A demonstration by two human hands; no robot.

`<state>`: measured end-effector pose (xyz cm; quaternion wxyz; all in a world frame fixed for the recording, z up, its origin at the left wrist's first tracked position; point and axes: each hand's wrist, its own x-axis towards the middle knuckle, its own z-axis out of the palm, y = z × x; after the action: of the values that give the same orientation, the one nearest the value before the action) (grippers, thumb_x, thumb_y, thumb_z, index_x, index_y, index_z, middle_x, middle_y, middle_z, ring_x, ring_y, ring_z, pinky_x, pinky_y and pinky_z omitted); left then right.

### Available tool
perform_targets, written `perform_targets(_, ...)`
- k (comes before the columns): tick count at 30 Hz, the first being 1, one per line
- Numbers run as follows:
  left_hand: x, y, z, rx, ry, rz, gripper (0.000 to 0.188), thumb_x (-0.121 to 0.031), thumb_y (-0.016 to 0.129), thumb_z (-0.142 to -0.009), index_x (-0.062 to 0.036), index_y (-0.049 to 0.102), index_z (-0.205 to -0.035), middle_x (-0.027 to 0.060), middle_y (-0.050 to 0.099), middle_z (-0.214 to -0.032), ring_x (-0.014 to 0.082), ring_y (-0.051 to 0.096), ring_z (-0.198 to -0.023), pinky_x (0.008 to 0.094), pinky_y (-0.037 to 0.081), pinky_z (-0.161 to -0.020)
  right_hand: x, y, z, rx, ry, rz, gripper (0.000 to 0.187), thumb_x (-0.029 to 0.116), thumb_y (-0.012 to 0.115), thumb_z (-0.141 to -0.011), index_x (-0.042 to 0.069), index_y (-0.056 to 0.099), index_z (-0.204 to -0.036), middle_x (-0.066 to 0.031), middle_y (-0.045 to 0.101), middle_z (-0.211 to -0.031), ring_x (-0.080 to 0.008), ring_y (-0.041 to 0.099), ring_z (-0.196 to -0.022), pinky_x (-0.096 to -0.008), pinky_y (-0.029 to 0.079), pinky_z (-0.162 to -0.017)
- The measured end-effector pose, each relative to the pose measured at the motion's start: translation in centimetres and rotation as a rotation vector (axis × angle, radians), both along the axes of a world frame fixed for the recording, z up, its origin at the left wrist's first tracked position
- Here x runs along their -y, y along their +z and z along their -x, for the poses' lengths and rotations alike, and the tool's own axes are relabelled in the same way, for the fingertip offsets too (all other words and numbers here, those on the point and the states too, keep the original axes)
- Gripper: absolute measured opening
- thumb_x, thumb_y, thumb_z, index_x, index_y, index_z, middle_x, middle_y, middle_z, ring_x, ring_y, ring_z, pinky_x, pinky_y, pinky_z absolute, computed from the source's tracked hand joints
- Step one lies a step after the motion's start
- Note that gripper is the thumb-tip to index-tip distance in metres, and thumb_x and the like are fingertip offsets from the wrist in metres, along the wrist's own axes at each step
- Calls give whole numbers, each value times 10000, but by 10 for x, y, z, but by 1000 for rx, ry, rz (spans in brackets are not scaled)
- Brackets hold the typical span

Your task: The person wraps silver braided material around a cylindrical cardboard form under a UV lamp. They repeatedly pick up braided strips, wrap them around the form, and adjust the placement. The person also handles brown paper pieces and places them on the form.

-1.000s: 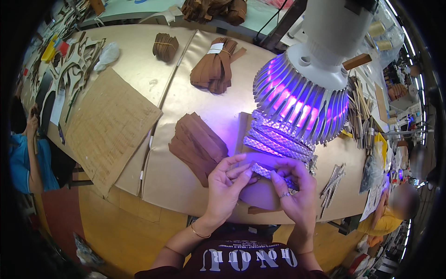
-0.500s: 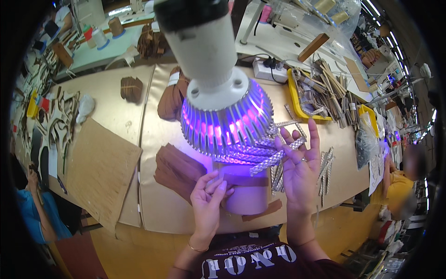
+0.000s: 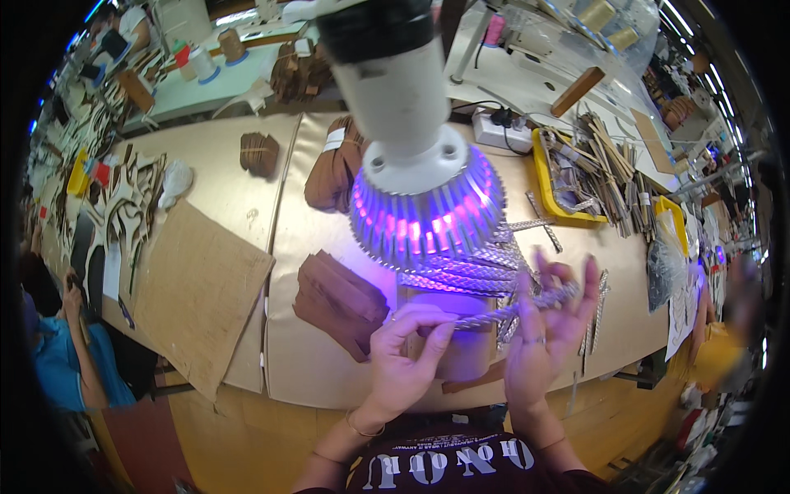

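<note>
Between my hands stretches a silvery braided strap point(image 3: 498, 316). My left hand point(image 3: 405, 359) pinches its left end between thumb and fingers. My right hand point(image 3: 536, 346) has the other end among its raised fingers, which are partly smeared by motion. Directly above, a lamp with a ribbed metal head point(image 3: 429, 218) glows purple. Several more braided straps point(image 3: 469, 272) lie under it on a rounded, tan block point(image 3: 471, 358), tinted purple by the light. A stack of brown strips point(image 3: 341, 305) lies on the table left of my left hand.
A large tan board point(image 3: 202, 296) covers the table's left part. Brown bundles point(image 3: 333, 177) sit behind the lamp. At the back right, a yellow tray point(image 3: 547, 193) holds strips, with a white power strip point(image 3: 502, 132) beside it. People work at both sides.
My left hand has moved from a brown strip on the block to the braided strap's end. My right hand has come lower, and the strap now spans both hands. The view has shifted slightly.
</note>
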<state>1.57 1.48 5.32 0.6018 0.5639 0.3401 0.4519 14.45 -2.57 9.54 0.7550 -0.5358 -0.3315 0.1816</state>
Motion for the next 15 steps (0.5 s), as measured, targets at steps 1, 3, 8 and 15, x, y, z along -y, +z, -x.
perform_targets(1, 1, 2, 0, -15, -8, 15, 65, -9, 654, -863, 17, 680, -917, 68, 641, -904, 146, 569, -873, 278, 433, -834, 7, 2, 1, 173, -73, -11, 727, -106, 548, -849, 61, 226, -1479, -135, 392, -1348, -320, 371, -1346, -438, 285, -1136)
perform_targets(3, 6, 4, 1, -39, 3, 47, 50, -14, 677, -852, 7, 685, -896, 61, 654, -871, 154, 590, -809, 286, 453, -773, 18, 11, -6, 869, -450, 240, 725, -80, 554, -848, 61, 229, -1480, -146, 340, -1414, -341, 338, -1362, -462, 233, -1152)
perform_targets(8, 14, 0, 7, -16, 17, -63, 81, -30, 680, -854, 6, 688, -926, 72, 654, -909, 154, 586, -807, 288, 456, -752, 42, 36, -9, 1353, 92, 721, 362, 255, 724, -845, 67, 633, -1141, -126, 606, -1110, -277, 596, -1055, -439, 412, -962)
perform_targets(15, 13, -33, 1, -182, 339, 39, 261, -133, 727, -843, 7, 687, -1060, 144, 637, -1111, 246, 608, -1029, 350, 463, -929, 25, 17, -15, 832, 334, 730, 121, 106, 703, -856, 32, 681, -949, -83, 576, -697, -194, 561, -613, -321, 439, -595)
